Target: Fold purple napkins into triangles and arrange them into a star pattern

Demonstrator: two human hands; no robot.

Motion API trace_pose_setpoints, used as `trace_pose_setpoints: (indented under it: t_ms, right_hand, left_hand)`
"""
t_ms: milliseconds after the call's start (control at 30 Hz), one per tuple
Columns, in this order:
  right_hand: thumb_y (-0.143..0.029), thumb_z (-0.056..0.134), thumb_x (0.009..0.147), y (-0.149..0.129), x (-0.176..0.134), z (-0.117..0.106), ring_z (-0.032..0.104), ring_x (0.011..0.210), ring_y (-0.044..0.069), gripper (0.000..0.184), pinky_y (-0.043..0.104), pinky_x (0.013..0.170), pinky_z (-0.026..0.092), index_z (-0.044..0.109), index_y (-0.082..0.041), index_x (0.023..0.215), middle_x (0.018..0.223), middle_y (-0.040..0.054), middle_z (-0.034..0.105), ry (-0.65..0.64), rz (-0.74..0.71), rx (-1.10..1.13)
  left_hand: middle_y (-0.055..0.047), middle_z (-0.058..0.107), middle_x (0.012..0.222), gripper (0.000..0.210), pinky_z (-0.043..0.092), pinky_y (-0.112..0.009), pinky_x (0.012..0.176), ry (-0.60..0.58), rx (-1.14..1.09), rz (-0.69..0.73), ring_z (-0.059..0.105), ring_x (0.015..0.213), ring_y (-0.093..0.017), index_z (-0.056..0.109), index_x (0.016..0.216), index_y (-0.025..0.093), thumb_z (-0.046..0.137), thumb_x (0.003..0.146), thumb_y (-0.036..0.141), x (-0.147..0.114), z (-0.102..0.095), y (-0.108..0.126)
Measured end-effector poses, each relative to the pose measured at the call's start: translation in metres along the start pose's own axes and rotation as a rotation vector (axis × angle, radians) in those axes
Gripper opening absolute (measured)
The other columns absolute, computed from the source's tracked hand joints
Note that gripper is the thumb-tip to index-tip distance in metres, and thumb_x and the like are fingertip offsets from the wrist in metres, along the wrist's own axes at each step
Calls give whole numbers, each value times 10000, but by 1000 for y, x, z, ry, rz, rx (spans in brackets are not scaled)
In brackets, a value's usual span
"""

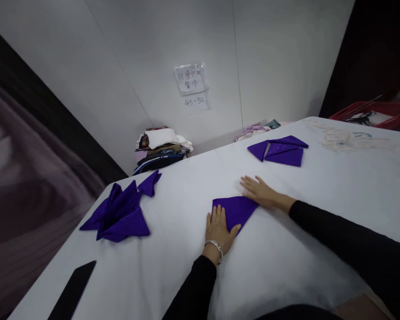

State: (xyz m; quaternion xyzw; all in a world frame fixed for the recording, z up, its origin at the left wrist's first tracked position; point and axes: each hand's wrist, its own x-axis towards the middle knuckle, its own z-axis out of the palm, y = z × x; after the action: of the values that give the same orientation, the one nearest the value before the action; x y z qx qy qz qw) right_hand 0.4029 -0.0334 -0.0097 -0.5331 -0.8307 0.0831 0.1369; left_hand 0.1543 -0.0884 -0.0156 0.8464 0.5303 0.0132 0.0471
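Observation:
A purple cloth napkin [235,210], folded into a triangle, lies flat on the white-covered table. My left hand [219,229], with a silver bracelet at the wrist, rests on its left part, fingers stretched out over the cloth. At its right corner my right hand [258,192] lies with fingers spread, partly on the cloth's edge and partly on the table. Further back on the right is another folded purple napkin [285,153]. To the left stands a purple napkin folded into a pointed shape [120,213], with a smaller purple folded piece [150,183] beside it.
A black flat strip [74,289] lies at the table's [176,195] front left. Behind the far edge are a stack of folded clothes [163,146] and more cloth [255,130]. A red basket [375,113] and pale lacy cloth [343,138] are at the far right.

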Motion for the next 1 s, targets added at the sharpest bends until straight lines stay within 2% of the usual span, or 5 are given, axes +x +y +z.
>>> trace_pose_setpoints:
  t_ms: [100,200,567,800,1000]
  right_hand:
    - [-592,267,885,-48,-2,14,142,1355,237,650,476,1091,-1,208,-231,1423,1474,75,219,-70,-272,67]
    - [-589,281,885,-73,2,24,148,1355,231,663,470,1093,8,159,-233,1431,1474,73,224,-167,-364,155]
    - [-606,285,875,-63,11,34,149,1355,236,679,490,1088,44,163,-235,1430,1472,80,227,-170,-371,84]
    - [-596,277,882,-61,10,35,145,1354,254,664,511,1082,67,134,-253,1432,1480,65,196,-172,-385,69]
    - [-603,279,877,-58,10,39,143,1353,258,664,508,1089,56,135,-268,1432,1478,51,210,-159,-385,60]
  left_hand:
    - [-127,175,1483,810,97,-471,1109,8,-20,9,69,1371,-252,205,1400,71,191,830,647,-1,1,0]
    - [-112,187,1483,783,91,-476,1108,10,-43,14,62,1372,-243,183,1406,85,197,838,623,-2,1,0]
    - [-93,160,1492,834,77,-490,1108,-20,-103,-8,58,1374,-236,146,1415,103,160,813,680,-9,-4,-3]
    - [-59,194,1485,651,102,-512,1100,6,-26,-122,102,1370,-223,193,1409,152,166,890,545,-64,-6,-38]
    - [-92,201,1476,646,114,-514,1095,-51,-10,-218,111,1368,-226,188,1404,111,291,889,487,-114,-9,-58]
